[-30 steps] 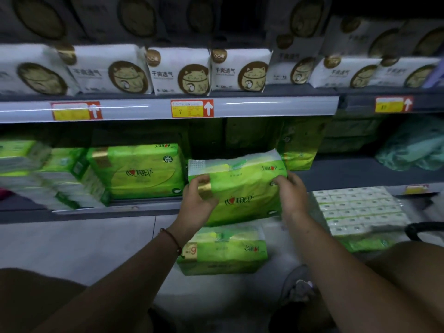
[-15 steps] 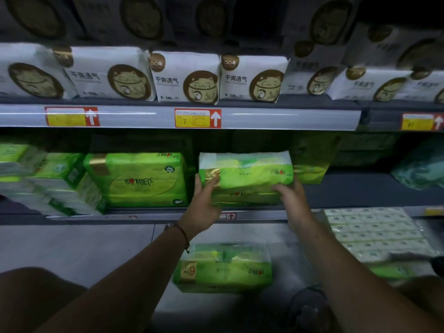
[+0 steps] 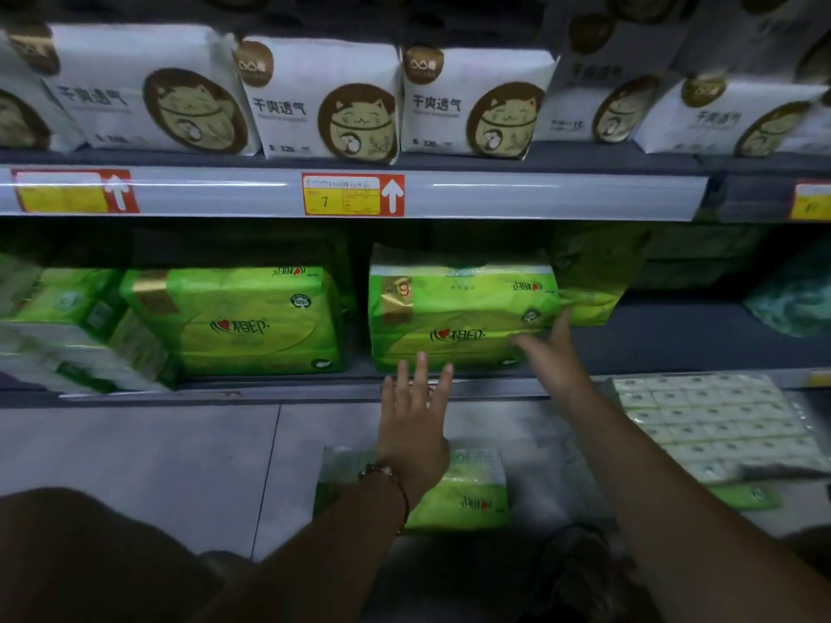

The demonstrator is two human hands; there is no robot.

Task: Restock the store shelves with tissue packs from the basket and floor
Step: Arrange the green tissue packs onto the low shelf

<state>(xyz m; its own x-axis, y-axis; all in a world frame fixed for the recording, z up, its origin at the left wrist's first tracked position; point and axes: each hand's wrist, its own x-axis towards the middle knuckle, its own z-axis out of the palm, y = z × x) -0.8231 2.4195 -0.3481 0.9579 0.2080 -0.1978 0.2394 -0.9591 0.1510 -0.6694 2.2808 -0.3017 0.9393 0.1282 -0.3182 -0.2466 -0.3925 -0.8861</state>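
A green tissue pack (image 3: pixel 458 308) stands on the bottom shelf (image 3: pixel 674 348), right of another green pack (image 3: pixel 234 321). My left hand (image 3: pixel 416 424) hovers just below and in front of it with fingers straight and spread, holding nothing. My right hand (image 3: pixel 546 348) has straight fingers touching the pack's lower right corner. Another green tissue pack (image 3: pixel 463 492) lies on the floor beneath my left wrist, partly hidden by it. A clear-wrapped bundle of small white tissue packs (image 3: pixel 715 424) lies on the floor at the right.
The upper shelf carries white packs with a cat print (image 3: pixel 323 96) and a price rail with a red-and-yellow tag (image 3: pixel 353 194). More green packs (image 3: pixel 58 326) sit at the far left, and darker green ones (image 3: pixel 593 272) behind. Grey floor tiles (image 3: pixel 135 447) lie at the left.
The green pack was lifted from in front of the shelf and set onto the bottom shelf. Both hands let go of it; the left drew back, the right stays at its corner.
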